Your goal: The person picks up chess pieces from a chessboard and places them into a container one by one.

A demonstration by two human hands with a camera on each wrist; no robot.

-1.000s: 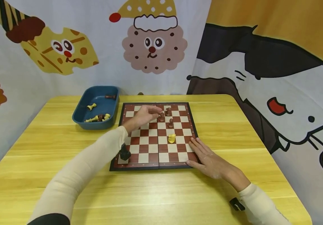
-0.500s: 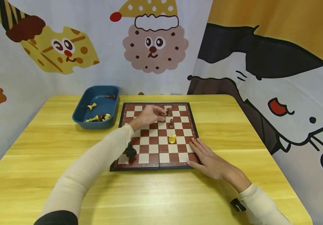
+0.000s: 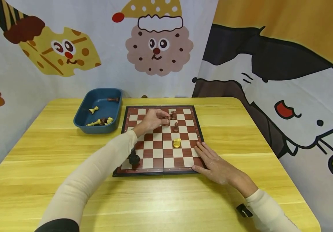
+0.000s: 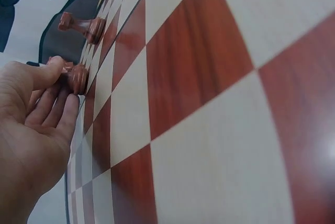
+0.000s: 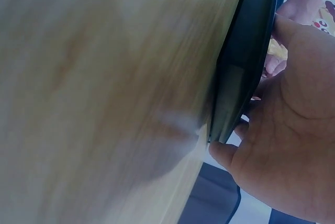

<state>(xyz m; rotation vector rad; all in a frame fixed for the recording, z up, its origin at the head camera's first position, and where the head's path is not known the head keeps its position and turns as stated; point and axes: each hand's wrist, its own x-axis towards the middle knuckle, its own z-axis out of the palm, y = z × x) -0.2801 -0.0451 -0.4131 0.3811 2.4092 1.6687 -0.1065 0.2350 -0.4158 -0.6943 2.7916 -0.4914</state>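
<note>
In the head view, my left hand [image 3: 154, 120] reaches over the far half of the chessboard [image 3: 154, 162]. Its thumb and fingers pinch a brown chess piece [image 4: 78, 79], upright on the board and partly hidden by the fingers. Just right of it stand two more brown pieces, one farther back [image 3: 173, 115] and one nearer [image 3: 176, 127]. A yellow chess piece [image 3: 176, 143] stands closer to me. My right hand [image 3: 215, 164] rests with straight fingers on the board's right edge; the right wrist view shows its palm beside the board's dark side [image 5: 233, 85].
A blue tray [image 3: 96, 130] stands left of the board, with several yellow and brown pieces lying inside. Board and tray sit on a yellow wooden table [image 3: 155, 203]. Behind hangs a white curtain [image 3: 105, 80] with cartoon prints.
My left hand has moved slightly right, and its fingers have come around the brown piece. Over the last half second it has hardly moved. My right hand has stayed at the board's edge.
</note>
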